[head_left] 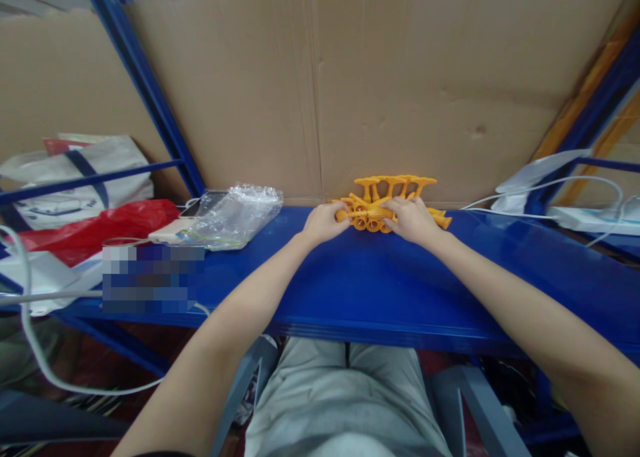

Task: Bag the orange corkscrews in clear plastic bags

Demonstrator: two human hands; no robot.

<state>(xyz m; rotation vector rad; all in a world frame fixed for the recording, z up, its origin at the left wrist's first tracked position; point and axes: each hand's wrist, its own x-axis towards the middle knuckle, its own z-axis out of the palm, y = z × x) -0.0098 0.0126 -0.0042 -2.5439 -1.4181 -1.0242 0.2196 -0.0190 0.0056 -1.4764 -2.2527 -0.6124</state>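
Observation:
A heap of orange-yellow plastic pieces (373,226) lies at the back of the blue shelf, against the cardboard. Several show round, hollow ends towards me. Behind them, more pieces of the same colour stand upright with flared tops (395,180). My left hand (326,222) is closed on the left end of a slim orange-yellow plastic piece (361,214) lying crosswise over the heap. The fingers of my right hand (411,218) are bent over its right end, partly hiding it. The exact kind of piece is too small to make out.
The blue shelf (360,290) carries a clear plastic bag (243,214), a red bag (110,224) and white cables on the left. A cardboard sheet (400,77) rises behind. Blue posts (150,90) stand at both sides. A white power strip (595,218) lies far right.

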